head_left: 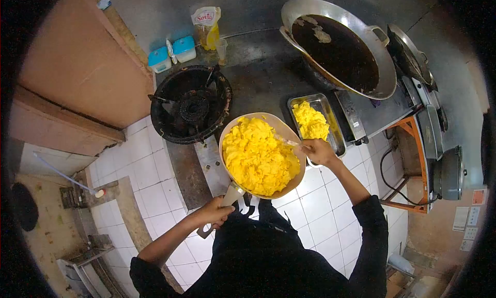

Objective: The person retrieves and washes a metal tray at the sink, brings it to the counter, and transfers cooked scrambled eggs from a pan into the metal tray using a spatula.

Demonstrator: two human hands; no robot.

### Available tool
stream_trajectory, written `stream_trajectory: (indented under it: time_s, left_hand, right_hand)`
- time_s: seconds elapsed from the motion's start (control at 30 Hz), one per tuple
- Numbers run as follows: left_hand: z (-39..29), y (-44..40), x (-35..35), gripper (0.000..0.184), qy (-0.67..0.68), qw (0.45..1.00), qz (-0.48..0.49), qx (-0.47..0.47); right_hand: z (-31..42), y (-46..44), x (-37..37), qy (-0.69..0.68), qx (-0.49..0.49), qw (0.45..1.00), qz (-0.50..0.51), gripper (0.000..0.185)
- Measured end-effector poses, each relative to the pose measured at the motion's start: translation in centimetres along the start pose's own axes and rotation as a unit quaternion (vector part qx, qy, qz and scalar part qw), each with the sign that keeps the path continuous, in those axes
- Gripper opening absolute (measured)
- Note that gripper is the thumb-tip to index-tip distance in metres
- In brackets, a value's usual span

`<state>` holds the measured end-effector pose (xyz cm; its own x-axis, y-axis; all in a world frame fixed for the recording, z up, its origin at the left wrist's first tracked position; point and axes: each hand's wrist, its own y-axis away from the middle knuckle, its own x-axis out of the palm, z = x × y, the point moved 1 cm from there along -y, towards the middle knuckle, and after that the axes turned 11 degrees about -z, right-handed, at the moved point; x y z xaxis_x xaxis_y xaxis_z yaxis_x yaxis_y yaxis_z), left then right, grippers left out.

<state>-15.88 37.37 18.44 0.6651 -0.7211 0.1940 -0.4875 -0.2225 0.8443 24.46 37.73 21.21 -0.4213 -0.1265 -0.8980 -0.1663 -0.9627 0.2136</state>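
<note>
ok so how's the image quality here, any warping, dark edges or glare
Head view: corners fade to black and straight lines bow towards the edges; head view: floor tiles are the brightest patch, while the black shirt loses most detail; head view: the yellow food reads clearly, but the pale utensil at the right hand is hard to make out.

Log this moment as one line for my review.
left hand: gripping pan handle | right hand: holding utensil over pan | pan: heaped with yellow food | metal tray: smaller yellow heap
</note>
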Motion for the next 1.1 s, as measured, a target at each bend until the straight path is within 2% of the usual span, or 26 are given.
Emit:
stream_trajectory:
  time_s: [0.1,0.17,0.23,0.3,0.33,0.37,0.43,0.5,0.6,0.9,1.1]
  left_hand:
    - [0.1,-0.1,0.1,0.037,0.0,1.0,-0.006,-0.003]
    - [0.0,0.1,0.4,0.036,-0.01,1.0,-0.014,0.002]
    - [-0.2,0.5,0.6,0.02,0.002,1.0,-0.021,0.01]
    - [0.3,0.1,0.4,0.027,0.011,1.0,-0.01,0.008]
    - [0.5,-0.1,0.2,0.034,0.022,1.0,0.0,0.006]
    - [0.6,-0.2,0.1,0.034,0.018,1.0,0.003,0.007]
    - [0.7,-0.4,0.1,0.03,0.009,1.0,-0.01,0.006]
    - [0.6,-0.3,0.0,0.028,0.006,1.0,-0.003,0.005]
    - [0.6,-0.2,0.0,0.024,0.015,1.0,0.01,0.003]
    - [-0.5,0.8,0.8,0.02,0.011,1.0,-0.01,-0.006]
    - [-0.3,0.7,0.7,0.02,0.007,1.0,-0.016,-0.013]
  right_hand:
    - [0.2,1.8,-0.5,0.018,0.026,0.999,0.004,0.04]
    - [-1.1,3.0,0.3,-0.036,0.03,0.999,0.006,0.038]
    - [-2.0,4.1,0.6,-0.064,0.018,0.998,0.001,0.035]
    - [-2.9,5.4,0.5,-0.129,0.077,0.988,0.048,0.034]
    - [-3.0,6.2,0.6,-0.197,0.064,0.978,0.016,0.029]
    - [-3.3,7.0,0.3,-0.198,0.068,0.978,0.013,0.029]
    - [-2.7,8.8,-1.4,-0.219,0.134,0.966,0.027,0.028]
    - [-3.9,10.1,-1.7,-0.219,0.138,0.966,0.026,0.028]
    - [-4.5,11.6,-2.6,-0.239,0.201,0.947,0.077,0.028]
    - [-5.5,11.0,-1.3,-0.239,0.208,0.943,0.104,0.031]
    - [-6.6,11.6,-1.2,-0.353,0.248,0.889,0.153,0.03]
